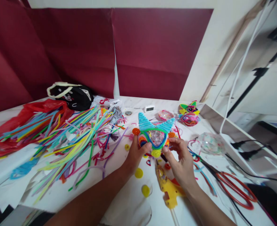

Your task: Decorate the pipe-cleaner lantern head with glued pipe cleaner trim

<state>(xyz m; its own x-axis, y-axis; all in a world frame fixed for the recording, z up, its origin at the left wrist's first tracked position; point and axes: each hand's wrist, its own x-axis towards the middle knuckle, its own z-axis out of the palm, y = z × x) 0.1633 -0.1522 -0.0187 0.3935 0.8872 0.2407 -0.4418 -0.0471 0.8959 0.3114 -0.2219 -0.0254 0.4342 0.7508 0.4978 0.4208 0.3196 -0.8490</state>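
Between both hands is a pipe-cleaner animal figure [156, 126] with two pointed blue ears, a green and blue outline around a clear middle, and coiled orange and yellow discs. My left hand [135, 152] grips its left side, thumb at the front. At its lower right side, my right hand [179, 157] pinches it with thumb and fingers. Below it, near my right forearm, a yellow glue gun [168, 188] lies on the white table. Yellow coiled discs [138, 173] lie under and beside my left hand.
Loose pipe cleaners [81, 135] pile at left, some on a red plastic bag [46, 106]. Red-handled scissors [235, 185], a clear plastic ball [211, 142] and cords lie at right. A finished-looking colourful figure [189, 113], a small digital clock [149, 108] and a black pouch [73, 97] stand behind.
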